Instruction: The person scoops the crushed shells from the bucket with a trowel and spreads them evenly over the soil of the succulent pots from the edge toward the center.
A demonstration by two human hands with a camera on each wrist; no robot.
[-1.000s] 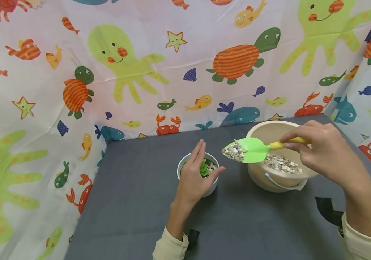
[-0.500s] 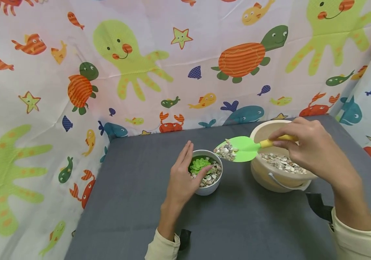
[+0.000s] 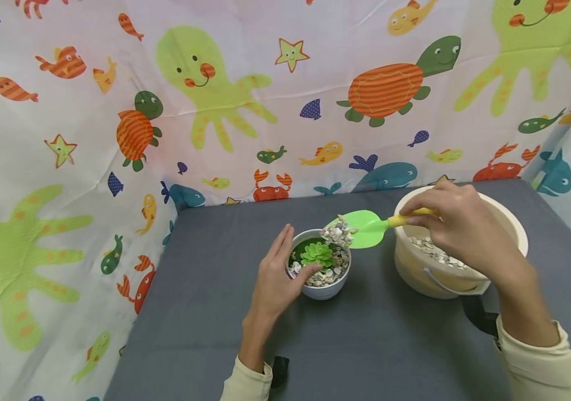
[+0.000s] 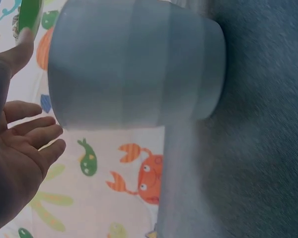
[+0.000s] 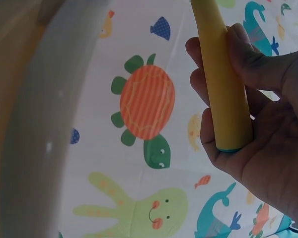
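Now the trowel (image 3: pixel 365 229) has its tip over the pot (image 3: pixel 326 291), at the far right of the rim, where a second ago it hung in front of the bucket (image 3: pixel 423 275) with its tip short of the pot. In the left wrist view the green blade stands above the rim, with a gap between them. The load (image 3: pixel 339 233), a heap of small shells, sits at the tip, much as before.

The right hand (image 3: pixel 453 217) has come leftward with the trowel and keeps its grip: thumb and fingers are clamped on the yellow handle (image 3: pixel 399 221), and the wrist view shows them on either side of it. That hand is in front of the bucket's far part; more shells lie inside.

The left hand (image 3: pixel 277 281) has drawn to the left. Earlier it hid much of the pot; now the plant (image 3: pixel 317 254) and the shells around it show plainly. Its fingers are extended, thumb well apart from them, holding nothing. The fingers are beside the pot's left side and the thumb reaches over the near rim; whether they touch it, I cannot tell.

Pot and bucket stand upright on the grey table (image 3: pixel 215 278), apart, the bucket to the right, seemingly where they were. The view itself has swung slightly, so the printed curtain (image 3: pixel 245 55) appears farther right.
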